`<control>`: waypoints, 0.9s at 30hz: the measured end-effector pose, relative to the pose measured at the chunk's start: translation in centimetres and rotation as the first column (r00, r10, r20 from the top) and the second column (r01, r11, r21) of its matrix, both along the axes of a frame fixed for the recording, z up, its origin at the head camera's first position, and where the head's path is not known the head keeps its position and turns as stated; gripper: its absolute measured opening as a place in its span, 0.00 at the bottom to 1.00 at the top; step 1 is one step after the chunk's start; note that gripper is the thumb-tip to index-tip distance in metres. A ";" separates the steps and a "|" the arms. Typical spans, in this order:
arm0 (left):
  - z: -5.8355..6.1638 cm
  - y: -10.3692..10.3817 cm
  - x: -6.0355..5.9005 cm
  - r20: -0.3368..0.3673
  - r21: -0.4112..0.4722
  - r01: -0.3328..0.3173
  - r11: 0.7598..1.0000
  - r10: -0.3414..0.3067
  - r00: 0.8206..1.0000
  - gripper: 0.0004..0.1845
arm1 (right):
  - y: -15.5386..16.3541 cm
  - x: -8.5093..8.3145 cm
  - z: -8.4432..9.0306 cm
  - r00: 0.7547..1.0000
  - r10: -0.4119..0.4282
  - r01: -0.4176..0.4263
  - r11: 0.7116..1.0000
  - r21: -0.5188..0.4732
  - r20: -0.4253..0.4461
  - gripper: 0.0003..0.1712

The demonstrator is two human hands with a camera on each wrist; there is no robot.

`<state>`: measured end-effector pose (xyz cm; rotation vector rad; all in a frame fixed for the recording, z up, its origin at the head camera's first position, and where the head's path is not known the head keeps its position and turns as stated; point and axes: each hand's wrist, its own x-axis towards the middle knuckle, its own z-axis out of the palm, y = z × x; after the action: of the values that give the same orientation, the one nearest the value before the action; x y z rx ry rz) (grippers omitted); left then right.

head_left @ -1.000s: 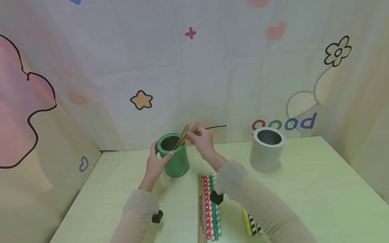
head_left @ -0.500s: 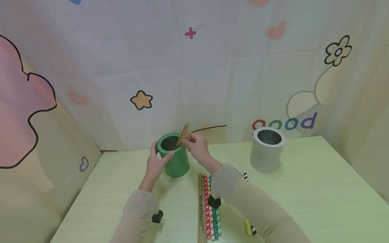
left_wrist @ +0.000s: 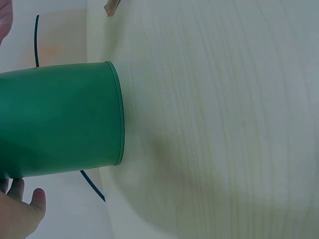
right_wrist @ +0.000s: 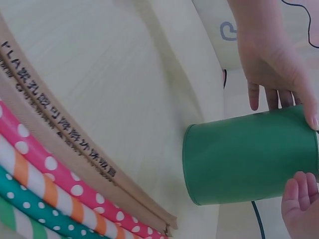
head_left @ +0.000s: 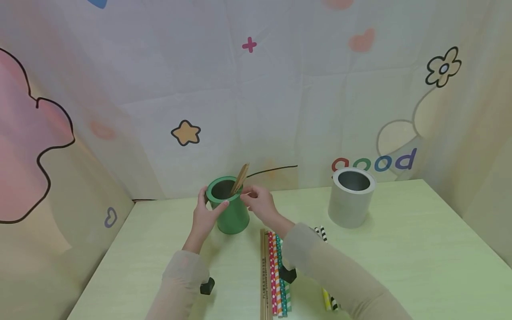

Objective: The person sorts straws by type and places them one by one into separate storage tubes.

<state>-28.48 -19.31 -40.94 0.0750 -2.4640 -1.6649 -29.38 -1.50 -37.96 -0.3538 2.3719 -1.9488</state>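
Here's the green container point(head_left: 234, 215), upright toward the far edge of the table point(head_left: 420, 249), left of the middle, and its brown straws point(head_left: 240, 178) now lean together over the right side of its mouth, tips well above the rim. That's the change: a second ago the right hand point(head_left: 260, 204) was up among the tips with a second bunch splayed out to the right; now it's dropped to the right side of the rim, and the tips read as a single tight bundle. For the filling work, that looks like brown pieces gathered inside rather than hanging out. The right hand's fingers are bent close against the container; whether anything is pinched there, I can't tell. The left hand point(head_left: 206, 218) hasn't budged, thumb on the near rim, fingers round the left side, holding the container. Nearer us, flat on the table, run long brown strips point(head_left: 263, 266) with printing, and just to their right the pink dotted straw point(right_wrist: 62, 174), orange-striped straw point(right_wrist: 50, 191), teal dotted straw point(right_wrist: 30, 199) and green-striped straw point(right_wrist: 37, 229). Further right, partly under the right sleeve point(head_left: 336, 266), a yellow straw point(head_left: 326, 301) and black-and-white straws point(head_left: 324, 233) peek out. Far right stands the pale grey container point(head_left: 348, 206), no straws showing above its rim.
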 end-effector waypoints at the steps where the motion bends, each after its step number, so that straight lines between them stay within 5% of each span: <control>1: 0.0 0.0 0.0 0.001 0.002 -0.001 1.000 0.001 1.000 0.47 | 0.1 0.1 -0.1 1.000 0.007 -0.007 1.000 0.001 0.009 0.12; 16: -0.1 0.0 0.0 -0.009 0.003 0.009 1.000 -0.009 1.000 0.47 | 1.3 1.7 -3.0 0.993 0.025 -0.029 0.999 0.032 0.119 0.13; 27: -0.1 0.0 0.1 -0.009 0.001 0.014 1.000 -0.014 1.000 0.47 | 1.5 3.1 -6.0 0.965 0.063 -0.068 0.998 0.011 0.255 0.12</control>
<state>-28.42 -19.34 -41.00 0.0508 -2.4629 -1.6686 -26.24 0.02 -43.92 -0.1663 2.1872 -1.8174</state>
